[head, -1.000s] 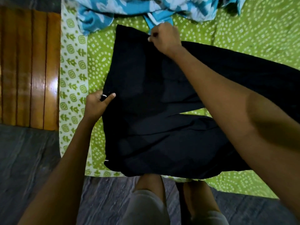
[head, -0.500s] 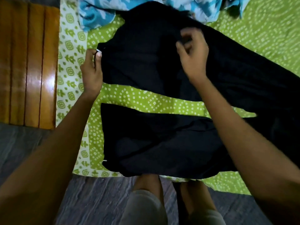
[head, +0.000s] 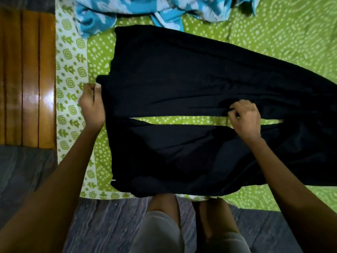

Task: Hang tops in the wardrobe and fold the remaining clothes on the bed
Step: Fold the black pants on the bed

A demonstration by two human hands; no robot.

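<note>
A black garment (head: 182, 73), with two long panels like trouser legs, lies spread across the green dotted bedsheet (head: 282, 37). A narrow strip of sheet shows between the far panel and the near panel (head: 173, 157). My left hand (head: 92, 106) pinches the left corner of the far panel. My right hand (head: 245, 118) grips a bunch of the far panel's near edge further right. The garment runs out of view at the right.
A blue and white patterned cloth (head: 127, 10) lies crumpled at the far edge of the bed. A wooden bed frame (head: 27, 79) stands at the left. Grey floor (head: 109, 225) and my legs are below the bed's near edge.
The far panel was lifted up and away, then brought back toward me and laid flatter. Both hands came nearer with it; my right hand shifted right along its edge.
</note>
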